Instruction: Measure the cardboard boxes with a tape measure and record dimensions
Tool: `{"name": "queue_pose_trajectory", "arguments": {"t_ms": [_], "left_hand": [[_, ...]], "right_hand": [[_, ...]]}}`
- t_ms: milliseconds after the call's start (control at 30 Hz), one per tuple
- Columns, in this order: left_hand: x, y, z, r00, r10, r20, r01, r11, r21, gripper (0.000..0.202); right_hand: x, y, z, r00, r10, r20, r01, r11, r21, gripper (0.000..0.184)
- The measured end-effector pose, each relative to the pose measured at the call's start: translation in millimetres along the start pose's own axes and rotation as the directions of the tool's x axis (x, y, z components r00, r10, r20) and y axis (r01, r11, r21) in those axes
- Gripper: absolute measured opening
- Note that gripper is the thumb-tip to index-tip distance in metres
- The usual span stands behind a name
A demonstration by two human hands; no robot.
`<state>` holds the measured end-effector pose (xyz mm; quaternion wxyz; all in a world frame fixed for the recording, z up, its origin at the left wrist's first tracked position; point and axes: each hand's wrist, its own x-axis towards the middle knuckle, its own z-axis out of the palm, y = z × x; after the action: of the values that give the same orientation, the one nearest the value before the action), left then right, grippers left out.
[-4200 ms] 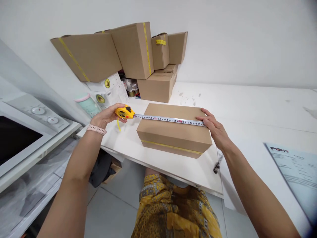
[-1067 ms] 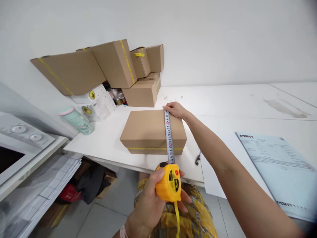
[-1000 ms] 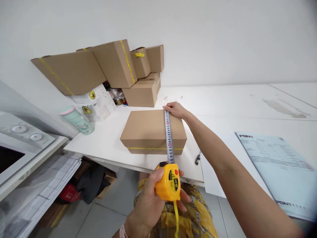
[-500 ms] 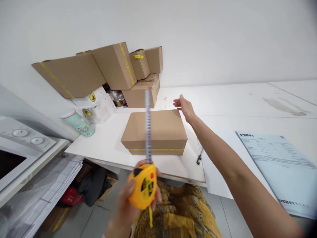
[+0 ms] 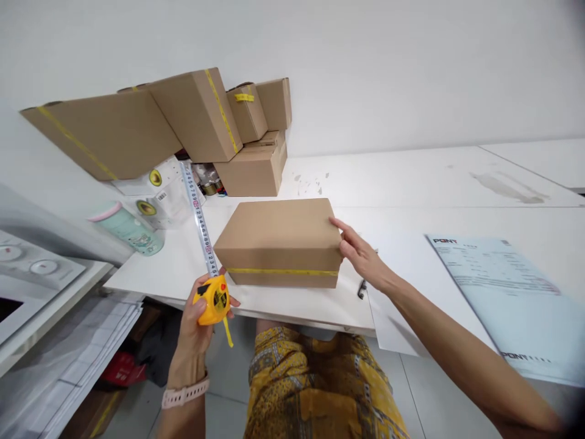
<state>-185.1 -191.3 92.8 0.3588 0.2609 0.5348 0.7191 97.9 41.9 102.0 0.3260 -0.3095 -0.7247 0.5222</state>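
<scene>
My left hand (image 5: 201, 308) is closed round a yellow tape measure (image 5: 214, 300), whose blade (image 5: 197, 213) sticks out well past the case, tilted slightly left. The blade runs just left of a closed cardboard box (image 5: 278, 228), apart from its top. Yellow tape (image 5: 278, 271) crosses the box's front side. At the box's right end, my right hand (image 5: 363, 256) rests its fingers against the edge, index finger stretched and thumb apart; the other fingers are partly hidden. A pen (image 5: 362, 289) lies beneath that wrist.
Stacked cardboard boxes (image 5: 192, 116) stand at the back left, above white avocado-print boxes (image 5: 169, 189). A mint tumbler (image 5: 132, 228) and a microwave (image 5: 36, 259) are on the left. Blue-white printed papers (image 5: 493, 292) lie right on the white table (image 5: 411, 183).
My left hand has swung the tape measure left, from in front of the box to beside its left end. My right hand has come down from behind the box onto its right end.
</scene>
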Motion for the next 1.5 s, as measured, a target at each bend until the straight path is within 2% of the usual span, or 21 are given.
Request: {"name": "queue_pose_trajectory", "arguments": {"t_ms": [100, 200, 267, 333, 433, 500, 567, 600, 700, 800, 900, 1033, 1233, 1500], "left_hand": [[5.1, 20.8, 10.1, 0.998, 0.055, 0.038, -0.053, 0.998, -0.044, 0.062], [12.3, 37.7, 24.4, 0.990, 0.109, 0.084, -0.106, 0.994, -0.034, 0.060], [16.4, 43.8, 33.3, 0.987, 0.118, 0.106, -0.116, 0.993, -0.029, 0.058], [15.7, 46.8, 39.4, 0.986, 0.134, 0.103, -0.133, 0.991, -0.021, 0.055], [-0.9, 45.9, 42.4, 0.977, 0.197, 0.078, -0.199, 0.980, 0.027, 0.056], [-21.7, 38.8, 43.7, 0.973, 0.202, 0.113, -0.207, 0.978, 0.036, 0.060], [-45.9, 24.2, 48.7, 0.971, 0.093, 0.221, -0.099, 0.995, 0.019, 0.063], [-57.7, 14.3, 53.3, 0.956, -0.004, 0.292, 0.000, 1.000, 0.016, 0.063], [-85.5, -19.6, 72.5, 0.883, -0.200, 0.425, 0.223, 0.975, -0.006, 0.064], [-97.5, -46.3, 88.6, 0.820, -0.257, 0.512, 0.320, 0.947, -0.037, 0.065], [-99.1, -57.8, 92.7, 0.810, -0.246, 0.533, 0.330, 0.941, -0.068, 0.062], [-101.1, -63.4, 89.2, 0.821, -0.247, 0.514, 0.329, 0.941, -0.075, 0.057], [-110.1, -75.1, 91.5, 0.819, -0.250, 0.516, 0.344, 0.934, -0.093, 0.059], [-116.5, -83.6, 97.2, 0.823, -0.228, 0.520, 0.360, 0.918, -0.166, 0.058]], "right_hand": [[7.7, -30.9, -8.1, 0.993, -0.028, -0.118, 0.020, 0.997, -0.072, 0.069], [22.6, -52.1, -14.5, 0.971, -0.019, -0.240, -0.021, 0.986, -0.164, 0.050], [32.6, -56.4, -15.1, 0.953, -0.047, -0.300, -0.022, 0.974, -0.223, 0.043], [40.8, -56.0, -13.9, 0.934, -0.118, -0.339, 0.029, 0.966, -0.256, 0.039], [49.1, -55.3, -13.4, 0.933, -0.202, -0.299, 0.136, 0.964, -0.228, 0.032], [53.5, -56.8, -14.8, 0.956, -0.185, -0.228, 0.146, 0.973, -0.179, 0.029], [57.9, -58.4, -16.7, 0.973, -0.162, -0.165, 0.136, 0.978, -0.158, 0.028], [60.1, -58.6, -17.4, 0.973, -0.176, -0.149, 0.151, 0.975, -0.165, 0.029], [64.7, -56.8, -17.4, 0.941, -0.319, -0.117, 0.289, 0.932, -0.219, 0.032], [65.5, -54.4, -15.2, 0.876, -0.478, -0.062, 0.435, 0.840, -0.325, 0.039], [65.0, -54.1, -13.8, 0.815, -0.579, -0.005, 0.509, 0.722, -0.469, 0.044], [67.2, -53.8, -15.0, 0.816, -0.575, 0.060, 0.490, 0.632, -0.600, 0.047], [75.2, -50.9, -17.2, 0.828, -0.552, 0.092, 0.464, 0.585, -0.665, 0.049], [78.5, -50.8, -16.5, 0.821, -0.560, 0.114, 0.471, 0.550, -0.690, 0.046]]}}
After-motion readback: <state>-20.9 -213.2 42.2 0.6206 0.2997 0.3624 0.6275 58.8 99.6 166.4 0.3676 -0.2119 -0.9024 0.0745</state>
